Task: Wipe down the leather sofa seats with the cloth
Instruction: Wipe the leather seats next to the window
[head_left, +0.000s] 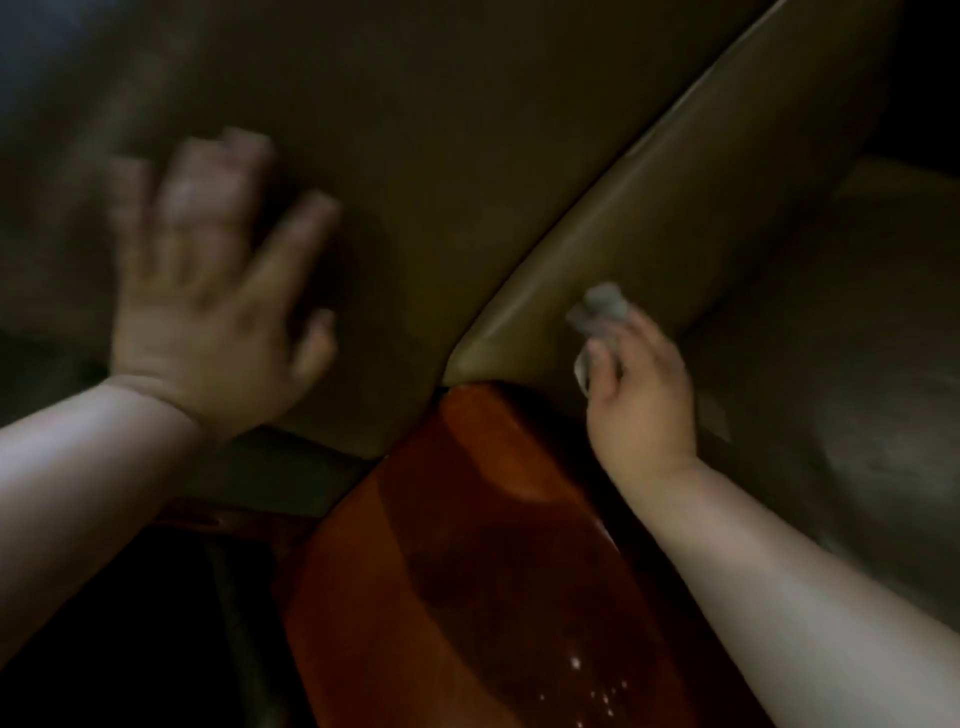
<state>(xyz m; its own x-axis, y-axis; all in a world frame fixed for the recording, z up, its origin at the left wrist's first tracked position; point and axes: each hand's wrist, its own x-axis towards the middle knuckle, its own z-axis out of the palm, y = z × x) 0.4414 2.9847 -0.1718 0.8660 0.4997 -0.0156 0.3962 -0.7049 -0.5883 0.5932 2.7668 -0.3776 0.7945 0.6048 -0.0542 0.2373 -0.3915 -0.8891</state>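
The right hand (641, 400) pinches a small bunched grey cloth (597, 314) in a narrow grip, pressing it against the leather ridge (649, 208) just beyond the wooden armrest (467, 545), probably to work the seam there. The left hand (208, 291), blurred, has its fingers spread wide on the sofa seat (441, 130) left of the armrest, seemingly bracing the person's lean.
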